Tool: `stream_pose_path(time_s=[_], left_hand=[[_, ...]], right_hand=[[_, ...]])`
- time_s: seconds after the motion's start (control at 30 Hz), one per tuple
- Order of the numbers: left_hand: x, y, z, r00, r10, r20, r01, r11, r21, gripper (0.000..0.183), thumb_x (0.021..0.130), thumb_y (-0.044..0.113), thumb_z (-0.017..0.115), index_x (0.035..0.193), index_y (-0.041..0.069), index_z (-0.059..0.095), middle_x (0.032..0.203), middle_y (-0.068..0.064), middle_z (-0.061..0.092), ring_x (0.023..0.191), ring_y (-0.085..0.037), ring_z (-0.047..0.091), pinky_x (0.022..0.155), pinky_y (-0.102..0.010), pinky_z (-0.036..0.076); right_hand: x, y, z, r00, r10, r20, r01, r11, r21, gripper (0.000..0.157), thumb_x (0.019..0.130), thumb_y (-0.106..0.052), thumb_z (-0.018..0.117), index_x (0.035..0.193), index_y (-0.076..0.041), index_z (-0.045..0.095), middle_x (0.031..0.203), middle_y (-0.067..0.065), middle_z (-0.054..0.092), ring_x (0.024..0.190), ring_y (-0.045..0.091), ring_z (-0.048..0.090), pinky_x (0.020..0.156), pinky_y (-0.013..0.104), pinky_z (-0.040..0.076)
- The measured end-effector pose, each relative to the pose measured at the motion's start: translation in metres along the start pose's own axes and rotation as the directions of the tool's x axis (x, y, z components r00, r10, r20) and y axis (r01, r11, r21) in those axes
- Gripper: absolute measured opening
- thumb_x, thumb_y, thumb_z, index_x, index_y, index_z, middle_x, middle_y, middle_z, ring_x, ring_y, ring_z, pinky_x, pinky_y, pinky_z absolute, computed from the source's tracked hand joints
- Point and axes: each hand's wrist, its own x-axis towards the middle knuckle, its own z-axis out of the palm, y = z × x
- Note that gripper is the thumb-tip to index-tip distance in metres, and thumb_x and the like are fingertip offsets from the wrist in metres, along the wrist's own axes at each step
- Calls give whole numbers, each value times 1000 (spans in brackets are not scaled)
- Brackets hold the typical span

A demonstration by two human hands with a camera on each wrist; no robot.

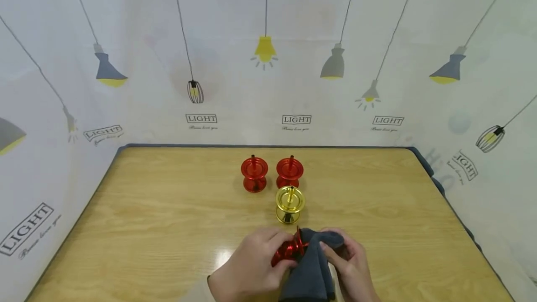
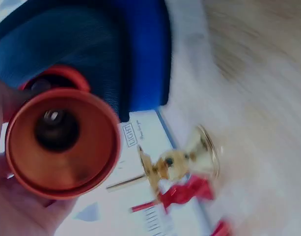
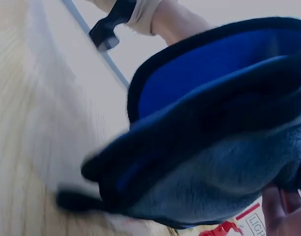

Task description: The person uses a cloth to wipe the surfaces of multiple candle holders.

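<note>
My left hand (image 1: 257, 261) grips a red metallic candle holder (image 1: 288, 250), which lies tilted on its side with its dish toward the right hand. In the left wrist view the hollow underside of this candle holder (image 2: 98, 132) faces the camera. A dark blue-grey cloth (image 1: 309, 267) is pinched in my right hand (image 1: 351, 264), bunched against the dish and spike end and hanging down in front. The cloth (image 3: 204, 177) fills much of the right wrist view and hides most of the right fingers there. Just beyond the hands stands a gold candle holder (image 1: 289, 203), upright.
Two more red candle holders, one on the left (image 1: 254, 171) and one on the right (image 1: 289, 169), stand upright behind the gold one. They rest on a wooden table (image 1: 168, 209). A white wall covering (image 1: 235, 22) printed with lamps surrounds the table's back and sides.
</note>
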Motion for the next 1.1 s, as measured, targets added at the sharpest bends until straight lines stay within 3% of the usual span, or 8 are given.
stream_pose_path(time_s=[0.1,0.23,0.33,0.43,0.57,0.67,0.87,1.1], left_hand=[[2,-9,3,974,-141,178,199,909,-367,28,87,22,81,110,8,71,97,-1,73,84,0,64,78,-17,55],[4,-27,4,863,-171,475,476,587,-655,33,96,25,70,114,-3,70,101,-13,73,84,2,64,80,-19,55],[5,-35,2,800,-132,586,574,454,-682,43,100,29,64,119,-9,66,106,-17,72,88,0,65,83,-20,55],[6,-30,-4,835,-165,524,524,525,-670,42,99,31,66,121,-5,67,107,-12,73,91,-1,66,84,-20,55],[7,-12,-10,969,-130,208,213,866,-452,35,92,23,77,120,6,66,107,-4,71,92,-4,66,84,-20,56],[9,-1,-10,1000,-15,26,19,989,-148,39,85,21,83,117,7,65,105,-1,69,91,-7,66,83,-20,57],[13,2,-12,994,-59,88,77,972,-221,33,87,21,81,115,7,68,104,-2,73,91,-6,67,83,-22,58],[16,-30,-10,879,-100,467,417,634,-651,37,100,31,65,118,-1,70,100,-11,74,86,-1,65,82,-24,56]], right_hand=[[-1,3,-6,997,-50,57,50,999,3,21,93,6,65,113,10,63,100,-1,72,90,8,68,76,24,58],[-3,3,-12,986,-91,140,87,996,32,18,93,9,62,112,10,63,102,-2,72,91,8,68,76,24,58],[-5,2,-13,984,-92,155,89,996,26,21,93,9,62,113,15,61,102,-1,72,90,9,68,75,25,59],[-4,0,-8,994,-58,96,59,998,-6,25,93,5,65,115,16,60,104,1,72,93,11,68,79,25,58],[-1,-3,-2,1000,3,6,-4,1000,16,30,95,-2,67,119,13,59,109,5,70,100,15,67,83,27,58],[0,-6,-1,999,37,-33,-36,998,55,30,95,-4,67,120,11,59,110,6,69,102,17,67,83,28,59],[-1,-8,-7,1000,-1,28,0,998,59,23,96,-2,65,117,8,62,108,4,69,99,14,66,81,28,58],[-3,-3,-18,954,-234,188,232,972,32,22,93,12,59,115,11,62,110,3,70,95,11,66,83,24,55]])
